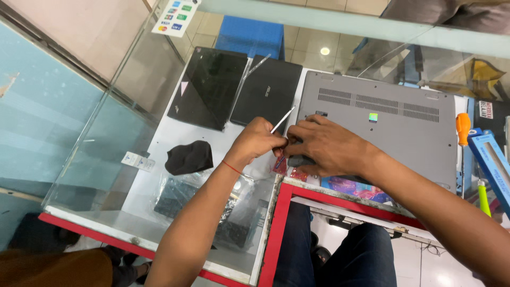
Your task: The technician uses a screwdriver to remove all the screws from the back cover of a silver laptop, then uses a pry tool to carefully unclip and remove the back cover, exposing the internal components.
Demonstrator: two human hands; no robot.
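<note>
A laptop repair shop: a glass display counter carries closed laptops, an upturned grey laptop, and screwdrivers.

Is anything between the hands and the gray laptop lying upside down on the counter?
Nothing visible. The right hand already rests on the gray laptop at its near left corner, and the left hand holds a thin metal tool right beside that corner. What the fingers pinch where the hands meet is hidden.

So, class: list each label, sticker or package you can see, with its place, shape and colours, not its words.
Card-logo sticker: on the glass, top left; white rectangle, coloured squares.
Small sticker: on the grey laptop base; green-blue square.
White tag: on the counter, left; small rectangle.
Blue box: right edge; long.
</note>
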